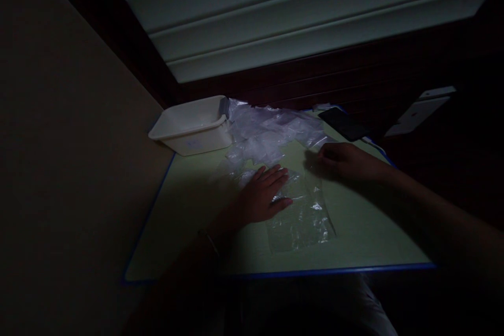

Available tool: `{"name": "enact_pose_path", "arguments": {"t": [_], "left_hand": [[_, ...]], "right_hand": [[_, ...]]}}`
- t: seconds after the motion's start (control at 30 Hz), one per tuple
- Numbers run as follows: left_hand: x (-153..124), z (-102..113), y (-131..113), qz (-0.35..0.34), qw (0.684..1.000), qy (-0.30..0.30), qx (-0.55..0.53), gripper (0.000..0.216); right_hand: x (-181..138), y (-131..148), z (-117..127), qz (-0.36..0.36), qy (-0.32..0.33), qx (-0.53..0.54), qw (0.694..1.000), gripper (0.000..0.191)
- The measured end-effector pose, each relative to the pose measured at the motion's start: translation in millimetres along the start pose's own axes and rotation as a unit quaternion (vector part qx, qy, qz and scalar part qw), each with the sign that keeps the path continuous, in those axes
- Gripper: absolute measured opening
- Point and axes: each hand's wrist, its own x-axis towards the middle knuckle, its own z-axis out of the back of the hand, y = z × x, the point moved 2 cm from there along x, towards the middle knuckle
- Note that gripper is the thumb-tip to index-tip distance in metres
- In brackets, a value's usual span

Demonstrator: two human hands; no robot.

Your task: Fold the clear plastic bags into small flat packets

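A clear plastic bag (303,220) lies on the pale green tabletop (378,241), its film wrinkled and shining in places. My left hand (262,197) rests flat over the bag's upper left part, fingers stretched out and thumb apart. At the bag's upper right corner, my right hand (340,160) is closed in a pinch on the film; the dim light hides the exact grip. Just beyond both hands spreads a loose pile of clear plastic bags (271,128).
A white plastic bin (192,139) stands at the back left, against the pile. At the back right lies a dark phone (342,123), with a white cable (374,144) near it. Blue edging (338,272) borders the table. A white box (419,113) is beyond the right side.
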Motion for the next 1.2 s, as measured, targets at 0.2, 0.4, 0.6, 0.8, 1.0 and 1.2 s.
{"name": "enact_pose_path", "arguments": {"t": [0.2, 0.4, 0.6, 0.8, 1.0, 1.2], "left_hand": [[0.5, 0.9, -1.5, 0.004, 1.0, 0.005, 0.0, 0.059], [-0.2, 3.1, -0.8, -0.007, 1.0, -0.007, -0.002, 0.058], [3.3, 13.7, -16.3, -0.047, 0.998, -0.032, 0.015, 0.055], [9.5, 7.9, -45.8, -0.112, 0.993, 0.022, 0.019, 0.061], [10.4, 0.7, -46.6, -0.102, 0.993, 0.061, 0.021, 0.068], [8.3, 5.2, -43.7, -0.115, 0.993, 0.014, -0.005, 0.061]], "right_hand": [[-3.4, 3.0, -7.4, -0.063, 0.079, 0.21, 0.973, 0.034], [-7.3, 14.0, -8.7, -0.041, 0.12, 0.116, 0.985, 0.055], [-5.9, 12.2, -11.6, -0.011, 0.077, 0.067, 0.995, 0.044], [-6.0, 14.5, -13.9, -0.007, 0.075, 0.093, 0.993, 0.041], [-6.6, 19.9, -16.0, -0.012, 0.07, 0.121, 0.99, 0.04], [-8.0, 26.8, -19.5, -0.017, 0.068, 0.21, 0.975, 0.042]]}}
